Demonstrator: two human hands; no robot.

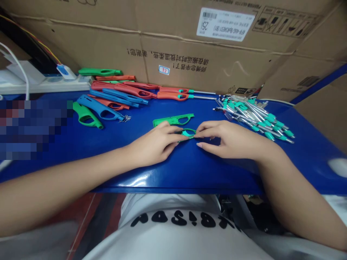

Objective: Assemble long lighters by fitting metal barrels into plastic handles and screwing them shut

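Observation:
My left hand point(157, 143) is closed on a green lighter casing point(193, 130) lying low over the blue table, its fingers covering most of it. A teal trigger piece point(187, 133) shows inside the casing's loop. My right hand point(230, 139) pinches the casing's right end with thumb and fingertips bent; anything small between those fingers is hidden. Just behind my left hand lies a second green casing half point(173, 120), its open side facing up. To the right of my right hand is a heap of metal lighter tubes point(252, 113) with teal parts and thin wires.
Red, green and blue lighter casings point(119, 95) are piled at the back left, with small metal pieces point(127, 118) beside them. Two orange lighters point(173, 95) with metal tubes lie by the cardboard box point(173, 43). A white power strip point(48, 85) stands at left.

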